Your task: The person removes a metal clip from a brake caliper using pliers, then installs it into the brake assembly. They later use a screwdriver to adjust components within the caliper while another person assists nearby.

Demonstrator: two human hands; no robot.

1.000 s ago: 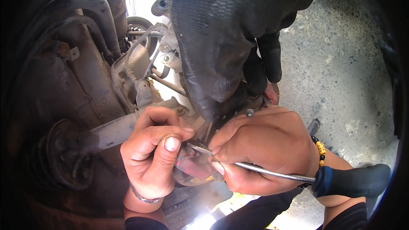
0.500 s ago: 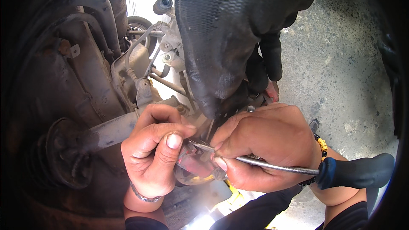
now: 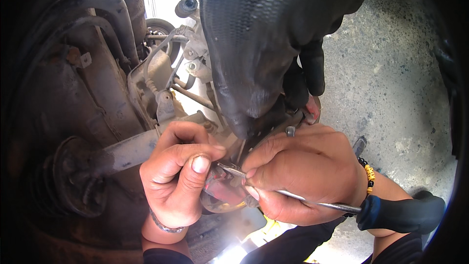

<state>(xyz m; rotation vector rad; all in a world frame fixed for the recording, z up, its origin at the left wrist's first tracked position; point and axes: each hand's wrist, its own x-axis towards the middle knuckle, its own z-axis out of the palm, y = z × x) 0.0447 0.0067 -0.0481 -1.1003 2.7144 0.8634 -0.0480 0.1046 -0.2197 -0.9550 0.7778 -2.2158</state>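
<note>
My left hand (image 3: 173, 178) is closed in a pinch, thumb against forefinger; anything between them is too small to make out. My right hand (image 3: 312, 171) grips the metal shaft of what looks like a screwdriver (image 3: 337, 207). Its dark handle (image 3: 403, 213) with a blue collar sticks out past my wrist on the right. The shaft slants left, and its front end reaches a small metal piece (image 3: 229, 167) beside my left fingertips. Just below that, a clear plastic-like piece (image 3: 222, 200) with a reddish patch shows between my hands.
A large black textured shape, seemingly a glove (image 3: 264, 44), hangs close above my hands. Dusty vehicle underbody parts fill the left: a thick shaft (image 3: 129, 149), a ribbed boot (image 3: 80, 178), hoses (image 3: 115, 10) and a bracket (image 3: 166, 102). Speckled concrete floor (image 3: 381, 83) lies to the right.
The screwdriver's handle has dropped slightly and shifted left. My right hand has turned and lowered a little with it. My left hand has barely moved.
</note>
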